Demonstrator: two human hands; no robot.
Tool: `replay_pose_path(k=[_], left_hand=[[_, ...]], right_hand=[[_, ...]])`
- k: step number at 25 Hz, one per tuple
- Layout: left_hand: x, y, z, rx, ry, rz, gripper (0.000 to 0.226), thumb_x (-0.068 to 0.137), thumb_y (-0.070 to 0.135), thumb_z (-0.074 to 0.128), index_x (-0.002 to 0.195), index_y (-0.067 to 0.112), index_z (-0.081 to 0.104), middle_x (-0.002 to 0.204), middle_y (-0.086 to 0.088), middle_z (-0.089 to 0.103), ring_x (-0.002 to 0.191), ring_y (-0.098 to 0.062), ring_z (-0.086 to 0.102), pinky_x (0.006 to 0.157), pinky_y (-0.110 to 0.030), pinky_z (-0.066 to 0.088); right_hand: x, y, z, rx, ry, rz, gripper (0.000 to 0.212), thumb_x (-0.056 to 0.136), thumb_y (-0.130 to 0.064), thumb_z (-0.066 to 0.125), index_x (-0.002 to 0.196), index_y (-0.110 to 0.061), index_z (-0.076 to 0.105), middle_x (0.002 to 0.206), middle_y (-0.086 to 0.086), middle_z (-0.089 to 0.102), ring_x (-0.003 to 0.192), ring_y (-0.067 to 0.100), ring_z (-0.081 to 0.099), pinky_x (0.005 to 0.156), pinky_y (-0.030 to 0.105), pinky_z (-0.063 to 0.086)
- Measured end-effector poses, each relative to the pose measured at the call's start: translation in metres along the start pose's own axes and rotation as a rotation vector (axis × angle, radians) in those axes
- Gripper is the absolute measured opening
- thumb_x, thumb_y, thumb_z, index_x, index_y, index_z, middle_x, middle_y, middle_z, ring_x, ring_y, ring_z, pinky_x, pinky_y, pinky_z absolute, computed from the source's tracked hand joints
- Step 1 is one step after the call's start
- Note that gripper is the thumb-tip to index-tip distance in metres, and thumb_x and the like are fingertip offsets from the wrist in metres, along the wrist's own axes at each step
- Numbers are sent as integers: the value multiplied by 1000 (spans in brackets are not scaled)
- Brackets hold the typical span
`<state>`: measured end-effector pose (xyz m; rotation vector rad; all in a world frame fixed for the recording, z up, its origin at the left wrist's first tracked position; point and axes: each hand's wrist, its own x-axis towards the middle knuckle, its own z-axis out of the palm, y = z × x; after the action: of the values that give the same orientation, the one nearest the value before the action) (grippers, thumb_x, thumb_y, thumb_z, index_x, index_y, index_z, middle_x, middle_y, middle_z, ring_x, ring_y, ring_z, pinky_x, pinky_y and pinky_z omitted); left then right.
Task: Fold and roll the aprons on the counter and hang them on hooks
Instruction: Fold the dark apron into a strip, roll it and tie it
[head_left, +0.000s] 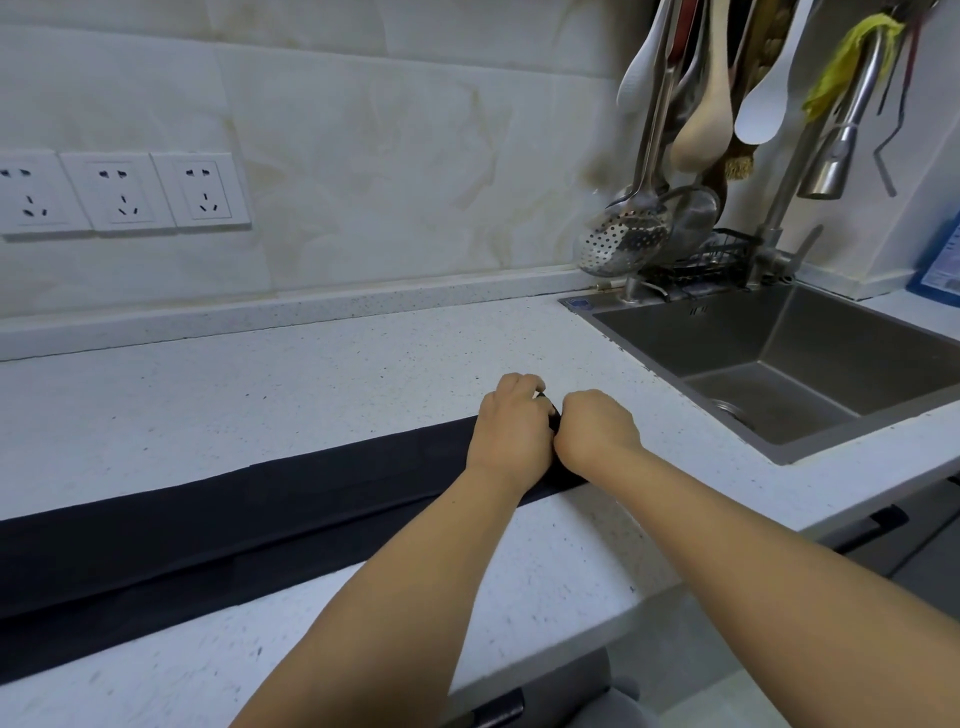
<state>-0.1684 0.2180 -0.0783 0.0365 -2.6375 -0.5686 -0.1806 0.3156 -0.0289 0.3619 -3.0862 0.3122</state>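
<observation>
A black apron (218, 525), folded into a long narrow strip, lies flat on the white speckled counter (291, 395) and runs from the left edge to the middle. My left hand (511, 423) and my right hand (595, 428) sit side by side at the strip's right end. Both are curled shut on the apron's end, with a small bit of dark cloth showing between the knuckles. The end itself is mostly hidden under my hands. No hooks for the apron are in sight.
A steel sink (789, 364) is sunk into the counter at the right, with a faucet (836, 156) over it. Ladles, spoons and a skimmer (623, 239) hang above the sink's back left corner. Three wall sockets (122, 192) sit at the left. The counter's front edge runs close to my forearms.
</observation>
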Motion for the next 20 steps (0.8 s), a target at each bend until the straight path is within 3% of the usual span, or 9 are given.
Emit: replay_pose_path(k=[2, 5, 10, 14, 17, 20], left_hand=[[2, -1, 1, 50, -48, 28, 24, 86, 7, 50, 100, 13, 69, 120, 1, 58, 117, -21, 46, 86, -26, 37], [2, 0, -2, 132, -75, -1, 16, 87, 7, 50, 92, 16, 63, 102, 0, 61, 105, -21, 51, 86, -33, 44], [2, 0, -5, 113, -69, -26, 36, 96, 19, 45, 130, 28, 54, 111, 3, 61, 109, -20, 49, 93, -35, 39], [-2, 2, -8, 139, -21, -51, 25, 96, 16, 47, 111, 20, 66, 122, -1, 50, 117, -22, 37, 96, -36, 35], [-1, 3, -8, 147, -51, -24, 34, 91, 11, 46, 111, 23, 71, 125, 4, 54, 121, -19, 37, 92, -31, 27], [0, 3, -7, 239, -35, -27, 34, 89, 12, 45, 105, 28, 71, 114, 8, 62, 110, -17, 46, 88, -32, 30]], right_hand=[[-5, -3, 1, -76, 46, -70, 16, 93, -10, 42, 81, -11, 53, 102, 8, 53, 87, 24, 50, 60, 26, 34], [-12, -4, 9, -204, 60, -199, 26, 91, -7, 46, 114, -10, 58, 118, 7, 49, 108, 25, 47, 74, 26, 37], [-18, -1, 12, -284, 87, -333, 40, 90, -4, 49, 129, -8, 48, 124, 9, 45, 112, 24, 42, 77, 25, 33], [-20, 0, 7, -267, 36, -328, 24, 90, -4, 48, 111, -8, 58, 106, 7, 48, 100, 24, 44, 69, 23, 33], [6, 11, -9, 65, -155, -70, 15, 92, -11, 50, 86, -7, 63, 78, 6, 53, 80, 25, 51, 60, 24, 40], [15, 12, -17, 273, -338, 179, 16, 90, -15, 60, 80, -3, 58, 78, 12, 61, 72, 26, 55, 69, 30, 47]])
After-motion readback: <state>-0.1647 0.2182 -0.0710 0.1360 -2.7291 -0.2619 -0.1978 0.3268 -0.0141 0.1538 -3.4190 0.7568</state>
